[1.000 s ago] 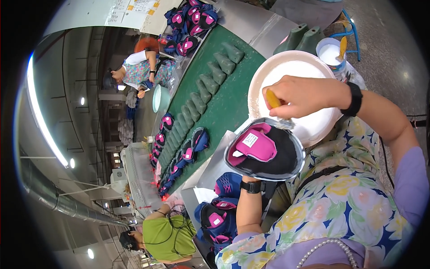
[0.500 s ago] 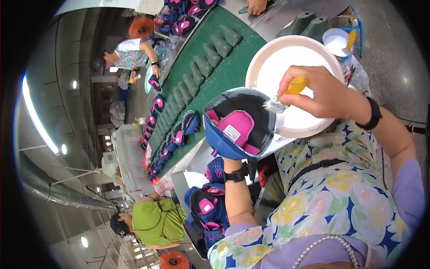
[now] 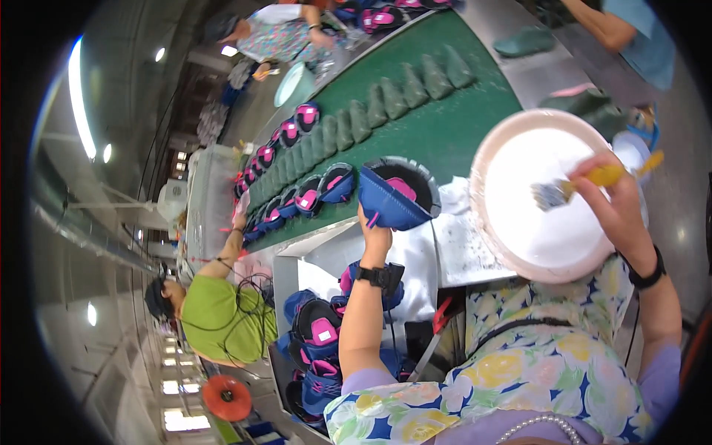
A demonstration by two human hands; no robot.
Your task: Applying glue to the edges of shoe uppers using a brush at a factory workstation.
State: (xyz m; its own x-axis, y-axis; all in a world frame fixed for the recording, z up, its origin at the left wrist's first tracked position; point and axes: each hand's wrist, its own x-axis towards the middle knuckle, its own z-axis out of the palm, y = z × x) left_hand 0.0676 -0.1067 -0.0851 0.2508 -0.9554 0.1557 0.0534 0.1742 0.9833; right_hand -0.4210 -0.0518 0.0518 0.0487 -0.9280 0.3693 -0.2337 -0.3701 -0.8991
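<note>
My left hand (image 3: 376, 236) grips a blue shoe upper (image 3: 397, 202) from below. Its dark inside and pink tongue face up, and a pale smear runs along the rim. The upper hangs over the near edge of the green conveyor belt (image 3: 460, 122). In my right hand (image 3: 614, 204) is a paintbrush (image 3: 552, 194) with a yellow handle and whitened bristles. Those bristles are over the white liquid in a wide pale pink basin (image 3: 486, 245); whether they touch it I cannot tell.
Rows of dark green shoe lasts (image 3: 377, 104) and blue-pink uppers (image 3: 308, 196) stand on the belt. A box (image 3: 285, 274) of more uppers is near my left arm, with red-handled scissors (image 3: 443, 315) beside it. Co-workers (image 3: 230, 311) stand along the belt; one green last (image 3: 524, 42) lies on the far metal table.
The brush has left the upper's rim and is over the liquid. My left hand has drawn the upper away from the basin. The whole view has shifted.
</note>
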